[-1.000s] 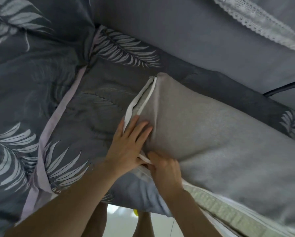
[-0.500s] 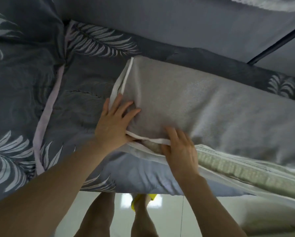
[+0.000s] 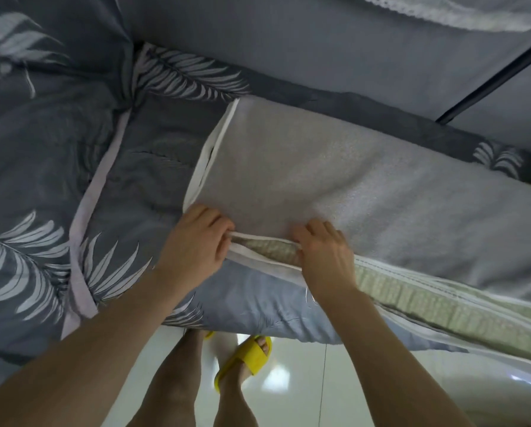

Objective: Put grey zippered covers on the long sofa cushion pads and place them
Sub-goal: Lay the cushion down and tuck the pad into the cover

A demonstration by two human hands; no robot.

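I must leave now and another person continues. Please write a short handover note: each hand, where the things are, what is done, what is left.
Left hand: pinches the white zipper edge at the near corner of the grey cover.
Right hand: holds the same edge a little further along.
Things: the cushion pad lies inside the cover, on the leaf-print bedding.
Done: pad is in the cover.
Left: the near long side gapes open, green pad showing; close the zipper, then place the cushion.
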